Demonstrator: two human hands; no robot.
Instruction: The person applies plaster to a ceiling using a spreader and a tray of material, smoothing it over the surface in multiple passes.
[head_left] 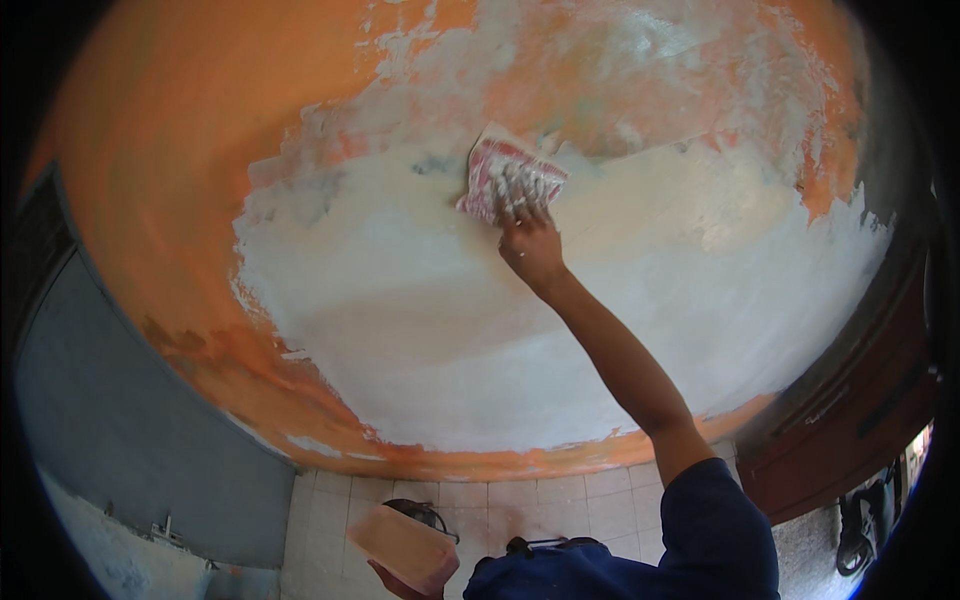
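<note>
My right arm, in a dark blue sleeve, reaches up to the wall. My right hand presses a sheet with a reddish printed back, which looks like sandpaper, flat against the wall. The fingers lie across the sheet and are smeared with white. Under and around the sheet spreads a large pale patch of filler, smooth below and more streaked above. My left hand does not show.
Orange paint surrounds the filler. A grey door stands at left, a dark red-brown panel at right. On the tiled floor side, a beige box-like thing and a black object appear low down.
</note>
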